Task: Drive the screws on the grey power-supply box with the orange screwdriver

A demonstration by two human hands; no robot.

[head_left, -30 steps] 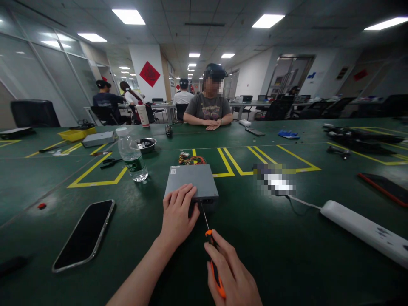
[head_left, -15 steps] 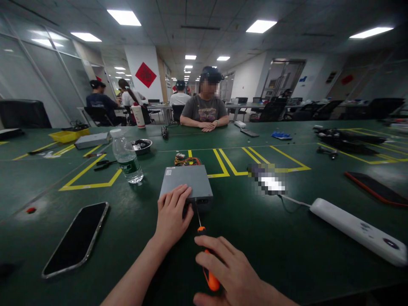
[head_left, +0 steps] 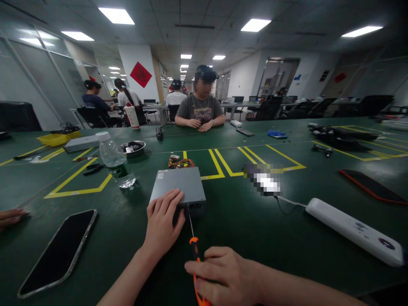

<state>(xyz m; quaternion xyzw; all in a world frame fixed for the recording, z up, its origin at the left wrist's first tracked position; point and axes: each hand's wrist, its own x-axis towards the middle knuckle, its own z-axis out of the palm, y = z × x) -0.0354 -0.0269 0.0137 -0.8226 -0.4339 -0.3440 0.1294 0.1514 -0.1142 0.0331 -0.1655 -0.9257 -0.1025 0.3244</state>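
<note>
Found the grey metal box (head_left: 178,185) flat on the green table (head_left: 255,229), right of and nearer than the water bottle (head_left: 119,170), apparently set there to present the near face to the tool. Observed the left hand (head_left: 163,221) over the near left part of the top, with fingers slightly spread and thumb lowered by the near face; judged a brace against sliding or twisting. Observed the right hand (head_left: 229,272) nearer than the bottle and to the right, curled around the handle of the orange-and-black screwdriver (head_left: 194,241), with the shaft angled up to the near face, probably for a straight line on a fastener. Could not confirm any screw or the seating of the tip. Noted a smooth, closed casing with squared edges, a small white label (head_left: 160,174) on top, a dark socket (head_left: 196,205) in the near face, and multicoloured cables (head_left: 181,162) bunched against the far side
</note>
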